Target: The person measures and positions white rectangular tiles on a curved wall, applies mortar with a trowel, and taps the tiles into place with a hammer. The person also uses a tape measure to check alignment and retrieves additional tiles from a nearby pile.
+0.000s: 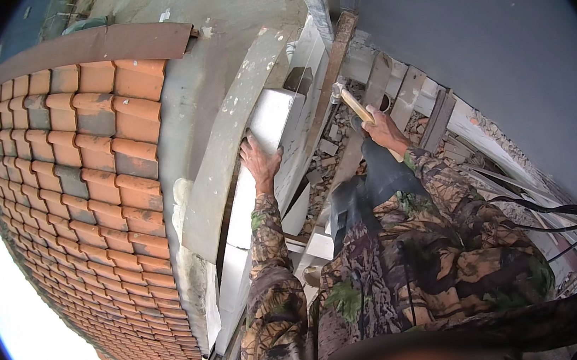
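Note:
My right hand (385, 133) is closed round the light wooden handle of a hammer (355, 103). Its metal head points up and to the left, over a strip of rubble. My left hand (260, 160), fingers somewhat apart, lies on the near end of a white rectangular block (272, 119), by the edge of a long grey board (225, 144). More white blocks (242, 206) continue in line below that hand, partly covered by my sleeve. What the blocks are made of I cannot tell.
An orange tiled roof (89, 181) slopes away on the left. A smooth grey wall (472, 38) rises on the right. Between them lie a wooden beam (328, 69), loose planks (409, 99) and broken rubble (328, 148). Black cables (555, 208) hang at the right.

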Tool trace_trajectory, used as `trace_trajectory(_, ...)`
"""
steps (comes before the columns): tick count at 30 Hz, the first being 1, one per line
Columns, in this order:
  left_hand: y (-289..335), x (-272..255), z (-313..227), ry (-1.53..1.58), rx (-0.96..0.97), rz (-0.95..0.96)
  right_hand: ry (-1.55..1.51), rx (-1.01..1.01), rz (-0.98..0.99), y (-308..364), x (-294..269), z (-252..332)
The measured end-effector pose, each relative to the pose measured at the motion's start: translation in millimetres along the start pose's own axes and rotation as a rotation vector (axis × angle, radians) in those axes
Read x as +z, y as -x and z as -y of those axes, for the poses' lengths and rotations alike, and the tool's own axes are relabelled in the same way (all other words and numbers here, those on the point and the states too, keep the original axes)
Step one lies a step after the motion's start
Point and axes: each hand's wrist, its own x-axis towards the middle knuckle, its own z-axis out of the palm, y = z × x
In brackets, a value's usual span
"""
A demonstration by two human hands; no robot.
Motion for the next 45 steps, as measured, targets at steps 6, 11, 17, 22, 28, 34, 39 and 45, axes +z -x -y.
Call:
trace_trajectory(6,34,14,-11,0.018,-0.041,-0.179,-0.498,0.137,0.16,-89,39,37)
trace_trajectory(11,127,29,-16,0.403,-0.507,-0.644,-0.366,0.097,0.423,-139,54,37)
trace_trajectory(17,170,37,37,0.551,-1.13,-0.987,-0.379,0.113,0.535,-155,43,39)
trace_trajectory(22,149,17,54,0.228,-0.497,-0.52,-0.225,0.095,0.483,-167,31,59)
trace_trajectory(28,135,16,80,0.07,-0.343,-0.225,-0.294,0.18,0.501,-166,42,55)
trace_trajectory(34,126,22,94,-0.036,-0.247,-0.16,-0.216,0.127,0.432,-166,10,63)
trace_trajectory(39,115,23,98,-0.076,-0.249,-0.136,-0.258,0.122,0.435,-173,-3,55)
trace_trajectory(45,116,18,100,0.037,-0.231,-0.168,-0.633,0.252,0.265,-170,25,46)
